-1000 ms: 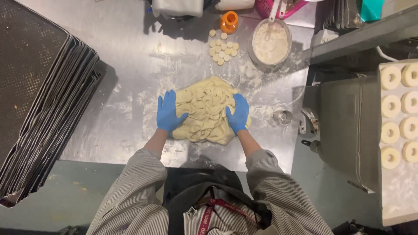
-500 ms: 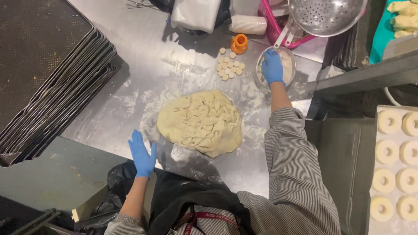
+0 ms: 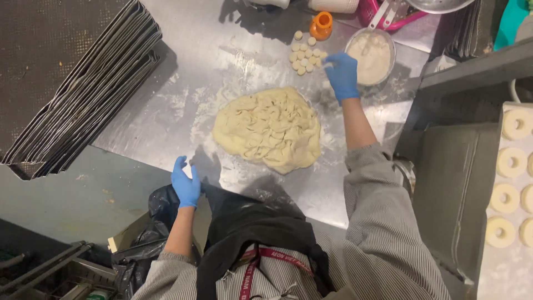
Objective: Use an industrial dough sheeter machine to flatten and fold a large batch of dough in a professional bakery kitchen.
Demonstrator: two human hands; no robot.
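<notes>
A wide flattened slab of pale dough (image 3: pixel 270 128) lies on the floured steel table (image 3: pixel 222 61). My right hand (image 3: pixel 341 74), in a blue glove, hovers just beyond the dough beside a metal bowl of flour (image 3: pixel 373 54), fingers pinched together with flour on them. My left hand (image 3: pixel 185 183), also gloved, rests on the table's near edge with fingers apart, holding nothing. A small pile of round dough pieces (image 3: pixel 304 55) sits left of my right hand.
A stack of dark baking trays (image 3: pixel 72 78) fills the left side. An orange cutter (image 3: pixel 322 24) stands past the dough pieces. On the right, a board holds several ring-shaped doughnuts (image 3: pixel 513 166). A black bag (image 3: pixel 145 233) hangs below the table edge.
My right hand has come back from the flour bowl toward the dough. My left hand stays at the table edge. A second ago both hands pressed the dough's sides.
</notes>
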